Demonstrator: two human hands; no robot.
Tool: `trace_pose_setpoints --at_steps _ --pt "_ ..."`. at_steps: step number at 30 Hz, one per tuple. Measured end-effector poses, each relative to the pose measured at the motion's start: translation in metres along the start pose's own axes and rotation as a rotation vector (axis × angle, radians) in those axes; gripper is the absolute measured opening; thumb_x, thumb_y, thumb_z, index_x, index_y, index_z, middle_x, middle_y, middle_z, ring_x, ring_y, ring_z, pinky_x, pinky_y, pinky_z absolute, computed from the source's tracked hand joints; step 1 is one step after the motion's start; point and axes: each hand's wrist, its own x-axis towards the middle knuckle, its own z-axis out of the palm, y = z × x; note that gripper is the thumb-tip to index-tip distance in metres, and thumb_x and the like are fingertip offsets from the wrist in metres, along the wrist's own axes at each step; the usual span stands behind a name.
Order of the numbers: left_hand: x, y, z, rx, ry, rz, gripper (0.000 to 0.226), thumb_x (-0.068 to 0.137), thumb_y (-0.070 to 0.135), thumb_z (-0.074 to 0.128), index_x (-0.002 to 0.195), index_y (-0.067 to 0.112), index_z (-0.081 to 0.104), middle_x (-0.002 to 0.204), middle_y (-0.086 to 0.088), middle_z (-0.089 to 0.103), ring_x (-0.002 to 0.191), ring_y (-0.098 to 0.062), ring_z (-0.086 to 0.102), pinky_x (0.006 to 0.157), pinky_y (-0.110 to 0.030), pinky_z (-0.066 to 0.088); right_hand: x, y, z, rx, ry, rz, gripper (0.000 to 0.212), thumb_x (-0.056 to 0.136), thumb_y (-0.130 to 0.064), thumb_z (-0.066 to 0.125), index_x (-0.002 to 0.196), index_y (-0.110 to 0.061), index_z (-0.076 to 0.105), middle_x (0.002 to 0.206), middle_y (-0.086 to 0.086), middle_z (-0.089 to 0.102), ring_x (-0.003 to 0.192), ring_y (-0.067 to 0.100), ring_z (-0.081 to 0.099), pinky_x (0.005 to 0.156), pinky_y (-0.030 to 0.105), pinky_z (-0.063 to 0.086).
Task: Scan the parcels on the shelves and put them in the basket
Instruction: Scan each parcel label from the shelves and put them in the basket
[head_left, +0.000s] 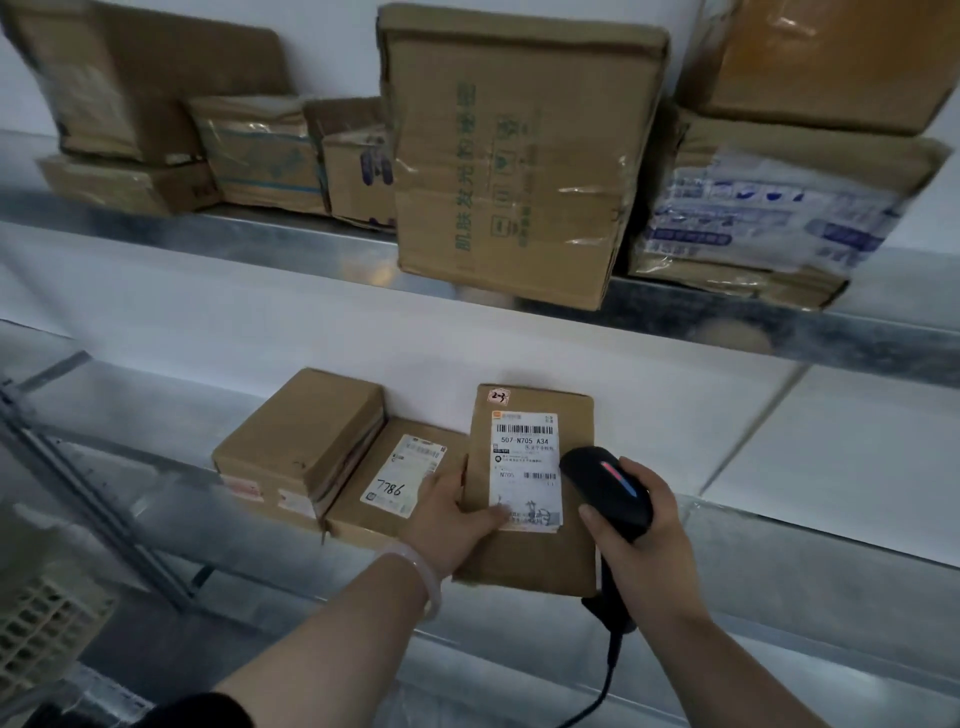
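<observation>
A flat brown parcel with a white barcode label is tilted up at the front of the lower shelf. My left hand grips its left edge, thumb lying across the label's lower corner. My right hand holds a black barcode scanner by its handle, the head just right of the label and pointing at it. A second flat parcel marked 7786 lies beside it, and a thicker box sits at the left. A corner of a beige latticed basket shows at the lower left.
The upper metal shelf carries several cardboard boxes; a large one overhangs its front edge above my hands. The lower shelf surface runs to the right. A slanted metal upright stands at the left. The scanner cable hangs down.
</observation>
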Motion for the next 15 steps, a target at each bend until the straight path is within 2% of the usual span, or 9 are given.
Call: trace_pose_setpoints --at_steps 2,4,5,7,9,12,15 --pt "-0.003 -0.005 -0.013 -0.108 0.02 0.014 0.081 0.054 0.06 0.085 0.127 0.052 0.051 0.133 0.004 0.058 0.115 -0.017 0.061 0.099 -0.045 0.053 -0.009 -0.014 0.001 0.018 0.003 -0.055 0.055 0.08 -0.019 0.078 0.113 -0.052 0.048 0.104 -0.036 0.057 0.094 -0.022 0.054 0.071 0.006 0.044" --pt "-0.017 0.001 -0.029 -0.197 0.049 0.04 0.075 0.054 0.054 0.083 0.122 0.054 0.05 0.132 0.003 0.059 0.117 -0.018 0.061 0.1 -0.044 0.052 -0.017 -0.028 0.006 0.026 -0.013 -0.105 0.057 0.079 -0.02 0.078 0.116 -0.051 0.048 0.103 -0.038 0.057 0.095 -0.023 0.053 0.075 0.007 0.043" --pt "-0.031 0.009 -0.039 -0.248 0.065 0.054 0.072 0.059 0.048 0.083 0.122 0.053 0.048 0.131 0.003 0.06 0.116 -0.017 0.061 0.1 -0.042 0.052 -0.022 -0.036 0.01 0.033 -0.025 -0.138 0.058 0.079 -0.019 0.079 0.119 -0.049 0.048 0.103 -0.038 0.057 0.095 -0.023 0.053 0.075 0.005 0.043" --pt "-0.047 0.01 -0.058 -0.313 0.067 0.077 0.065 0.077 0.026 0.083 0.127 0.044 0.045 0.125 0.003 0.064 0.11 -0.011 0.063 0.089 -0.029 0.056 -0.03 -0.049 0.021 0.052 -0.044 -0.205 0.059 0.079 -0.016 0.079 0.122 -0.043 0.049 0.104 -0.037 0.057 0.096 -0.023 0.053 0.074 0.0 0.041" --pt "-0.06 0.004 -0.079 -0.336 0.094 0.101 0.067 0.08 0.013 0.082 0.129 0.037 0.044 0.122 0.005 0.065 0.107 -0.007 0.063 0.081 -0.023 0.056 -0.039 -0.06 0.036 0.065 -0.065 -0.265 0.059 0.078 -0.015 0.08 0.122 -0.042 0.05 0.103 -0.038 0.059 0.097 -0.021 0.055 0.075 -0.001 0.04" --pt "-0.085 -0.007 -0.114 -0.341 0.171 0.103 0.081 0.077 0.019 0.085 0.141 0.035 0.037 0.131 0.002 0.062 0.115 -0.013 0.06 0.093 -0.034 0.054 -0.052 -0.076 0.064 0.08 -0.132 -0.326 0.06 0.078 -0.017 0.08 0.119 -0.048 0.049 0.108 -0.034 0.06 0.1 -0.017 0.057 0.076 0.0 0.041" --pt "-0.113 -0.021 -0.151 -0.329 0.274 0.104 0.096 0.072 0.033 0.085 0.148 0.049 0.028 0.131 0.005 0.059 0.118 -0.018 0.06 0.099 -0.042 0.053 -0.067 -0.094 0.1 0.07 -0.224 -0.371 0.061 0.078 -0.021 0.08 0.117 -0.055 0.046 0.112 -0.03 0.061 0.101 -0.014 0.058 0.079 0.004 0.043"
